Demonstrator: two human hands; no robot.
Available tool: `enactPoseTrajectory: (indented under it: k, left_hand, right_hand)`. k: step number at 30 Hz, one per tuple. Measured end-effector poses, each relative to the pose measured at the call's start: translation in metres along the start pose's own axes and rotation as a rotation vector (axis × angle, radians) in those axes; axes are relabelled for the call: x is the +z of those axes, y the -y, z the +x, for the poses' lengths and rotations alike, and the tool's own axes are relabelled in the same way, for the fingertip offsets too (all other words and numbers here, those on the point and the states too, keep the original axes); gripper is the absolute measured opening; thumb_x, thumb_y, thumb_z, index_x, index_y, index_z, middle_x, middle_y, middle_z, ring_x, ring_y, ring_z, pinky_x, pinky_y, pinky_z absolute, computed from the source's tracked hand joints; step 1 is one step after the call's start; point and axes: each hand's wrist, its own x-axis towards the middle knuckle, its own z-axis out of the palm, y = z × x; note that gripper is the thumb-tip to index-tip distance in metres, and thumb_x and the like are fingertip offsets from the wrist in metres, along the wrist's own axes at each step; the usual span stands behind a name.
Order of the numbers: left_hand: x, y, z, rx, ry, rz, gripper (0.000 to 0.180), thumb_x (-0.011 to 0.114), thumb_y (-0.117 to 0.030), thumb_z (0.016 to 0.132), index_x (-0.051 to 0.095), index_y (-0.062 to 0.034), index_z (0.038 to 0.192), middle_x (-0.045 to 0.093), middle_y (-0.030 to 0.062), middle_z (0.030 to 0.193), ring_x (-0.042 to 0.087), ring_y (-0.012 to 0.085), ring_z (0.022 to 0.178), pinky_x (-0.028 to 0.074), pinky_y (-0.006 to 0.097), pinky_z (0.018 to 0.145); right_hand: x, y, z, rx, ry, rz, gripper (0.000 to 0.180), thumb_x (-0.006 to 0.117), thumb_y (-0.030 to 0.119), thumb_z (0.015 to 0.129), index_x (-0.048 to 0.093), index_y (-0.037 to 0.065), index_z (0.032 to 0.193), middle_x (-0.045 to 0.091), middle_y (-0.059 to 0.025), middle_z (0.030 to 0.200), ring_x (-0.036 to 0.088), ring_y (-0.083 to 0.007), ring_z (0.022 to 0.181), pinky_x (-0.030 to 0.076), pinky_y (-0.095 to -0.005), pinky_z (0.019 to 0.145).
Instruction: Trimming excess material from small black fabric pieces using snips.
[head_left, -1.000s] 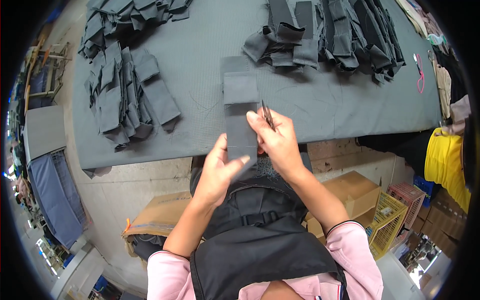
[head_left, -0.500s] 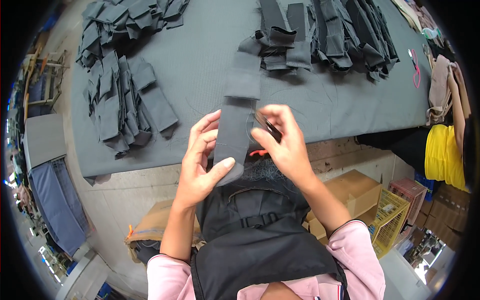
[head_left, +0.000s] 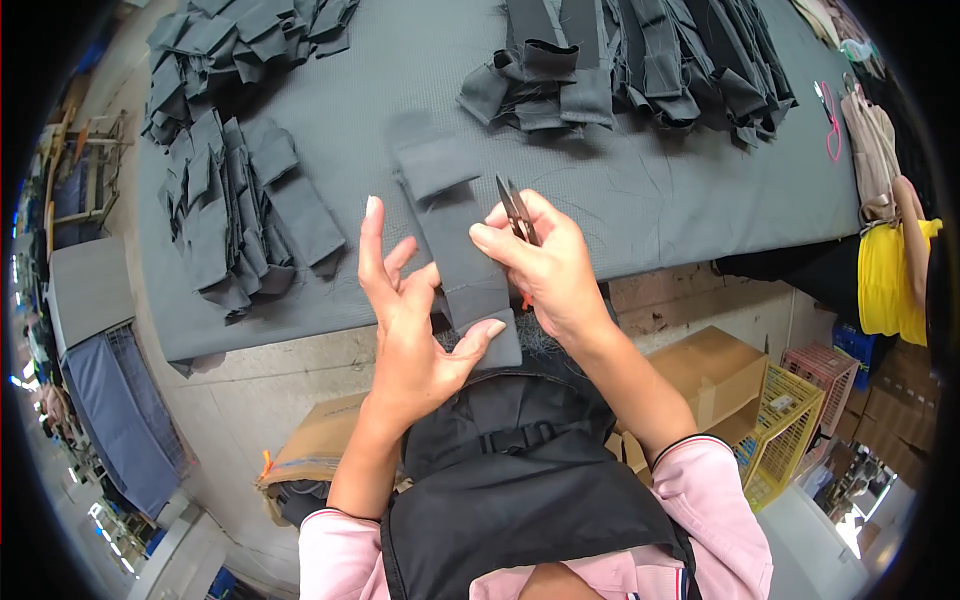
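A long dark grey fabric strip (head_left: 462, 242) with a folded flap near its far end hangs over the table's near edge. My left hand (head_left: 415, 315) grips its lower end, thumb on top and index finger raised off the cloth. In my right hand (head_left: 545, 258) are small dark thread snips (head_left: 517, 212), blades pointing up and away, slightly apart, beside the strip's right edge. A bit of orange shows under that hand. The strip's far end is blurred by motion.
The grey-covered table (head_left: 400, 75) carries piles of similar strips at left (head_left: 225, 205) and far right (head_left: 690, 65). Pink-handled scissors (head_left: 829, 122) lie near the right edge. Below stand cardboard boxes (head_left: 710, 375) and a yellow crate (head_left: 785, 430). Another person's arm (head_left: 912, 265) shows at far right.
The strip has swung so its far end points left and its near end has moved right. My left index finger has lifted. The snips have turned, blades now pointing up.
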Motion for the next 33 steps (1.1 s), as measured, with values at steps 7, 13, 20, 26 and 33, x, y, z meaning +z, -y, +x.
enactPoseTrajectory:
  k: [7, 13, 20, 26, 33]
  left_hand:
    - [-0.015, 0.019, -0.007, -0.416, 0.163, -0.732, 0.052, 0.076, -0.012, 0.069, 0.053, 0.006, 0.112, 0.029, 0.0104, 0.139, 0.048, 0.0207, 0.116, 0.041, 0.035, 0.096]
    - [-0.029, 0.027, -0.009, -0.47, 0.142, -0.866, 0.064, 0.074, -0.014, 0.066, 0.048, 0.006, 0.121, 0.029, 0.0066, 0.135, 0.043, 0.0142, 0.115, 0.038, 0.03, 0.096]
    - [-0.03, 0.021, -0.009, -0.423, 0.21, -0.806, 0.061, 0.073, -0.014, 0.066, 0.049, 0.0058, 0.118, 0.029, 0.0083, 0.135, 0.042, 0.0149, 0.116, 0.037, 0.029, 0.096]
    - [-0.031, 0.019, -0.01, -0.41, 0.224, -0.746, 0.057, 0.072, -0.016, 0.067, 0.051, 0.0048, 0.115, 0.03, 0.0089, 0.135, 0.045, 0.0146, 0.113, 0.04, 0.029, 0.093]
    - [-0.034, 0.019, -0.011, -0.409, 0.269, -0.722, 0.055, 0.072, -0.016, 0.066, 0.051, 0.0045, 0.113, 0.03, 0.0085, 0.135, 0.044, 0.0147, 0.114, 0.039, 0.029, 0.093]
  right_hand:
    - [0.0, -0.018, 0.003, -0.482, -0.024, -0.382, 0.025, 0.068, 0.012, 0.083, 0.053, 0.002, 0.1, 0.053, -0.0017, 0.084, 0.053, -0.0073, 0.065, 0.044, -0.0216, 0.055]
    - [-0.016, -0.003, -0.039, -0.625, -0.012, -0.881, 0.03, 0.072, 0.003, 0.071, 0.06, 0.004, 0.099, 0.058, -0.0085, 0.081, 0.06, -0.0162, 0.063, 0.048, -0.027, 0.056]
    - [-0.01, 0.003, -0.034, -0.719, 0.09, -0.839, 0.03, 0.073, 0.003, 0.068, 0.062, 0.004, 0.095, 0.059, -0.0078, 0.076, 0.058, -0.0199, 0.06, 0.046, -0.0297, 0.053]
    - [-0.012, 0.001, -0.038, -0.814, 0.011, -0.921, 0.026, 0.072, 0.003, 0.067, 0.063, 0.004, 0.091, 0.059, -0.0061, 0.073, 0.056, -0.0215, 0.057, 0.042, -0.0305, 0.051]
    - [-0.016, 0.011, -0.038, -0.922, 0.038, -1.101, 0.027, 0.073, 0.006, 0.065, 0.064, 0.006, 0.09, 0.06, -0.0042, 0.074, 0.054, -0.0209, 0.058, 0.039, -0.0308, 0.052]
